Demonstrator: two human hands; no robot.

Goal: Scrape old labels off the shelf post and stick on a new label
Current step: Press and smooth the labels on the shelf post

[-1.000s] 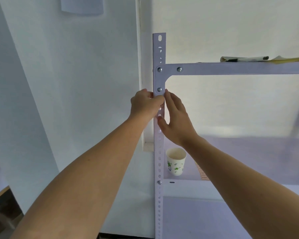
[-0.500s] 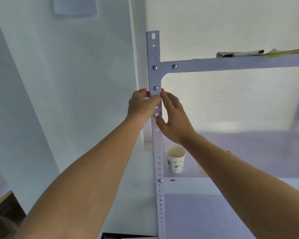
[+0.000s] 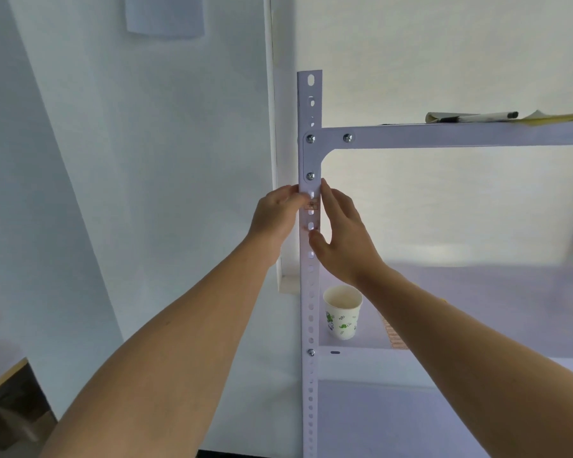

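So the small label [image 3: 312, 205] sits on the shelf post [image 3: 309, 292] right between both hands, just under the lower bracket bolt [image 3: 310, 176]. Left hand [image 3: 276, 217] pinches the post's left edge at the label, right hand [image 3: 344, 238] is open, fingers flat along the right edge. Half a second ago the left thumb covered that spot; now the label shows. Paper cup [image 3: 342, 312] sits below on the shelf, well apart, and open wall lies to the left.

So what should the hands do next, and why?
Probably press the label flat with a thumb. It already sits on the post, just under the bracket bolt, with the left hand and right hand flanking it.
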